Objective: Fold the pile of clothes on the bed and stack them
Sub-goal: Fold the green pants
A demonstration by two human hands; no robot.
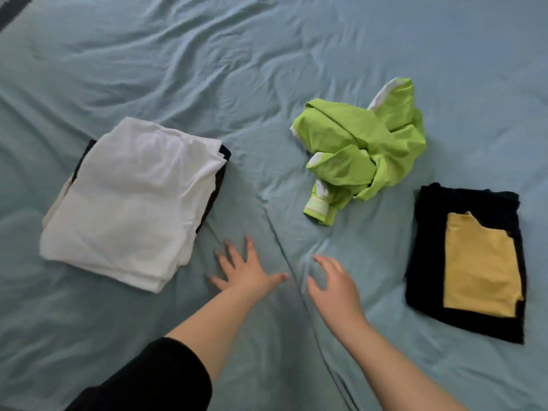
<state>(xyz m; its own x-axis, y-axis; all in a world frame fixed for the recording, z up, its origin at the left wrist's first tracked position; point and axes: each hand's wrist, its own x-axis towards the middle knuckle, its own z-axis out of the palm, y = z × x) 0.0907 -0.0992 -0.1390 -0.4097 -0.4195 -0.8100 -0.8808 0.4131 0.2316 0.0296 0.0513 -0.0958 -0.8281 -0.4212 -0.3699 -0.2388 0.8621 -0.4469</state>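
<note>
Under the white folded garment (127, 203), a dark garment (221, 173) barely shows.

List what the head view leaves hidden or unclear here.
All in the head view:
Dark garment under the white stack: only edges show; white cloth covers it.
Black folded piece: middle covered by the yellow piece.
Green garment: crumpled, its own folds hide its shape.
Left hand and right hand: blurred; contact with the sheet unclear.

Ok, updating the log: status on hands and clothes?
Left hand, right hand open, holding nothing. Green garment crumpled, unfolded, beyond them. White stack left, black-and-yellow stack right. Path clear.
</note>
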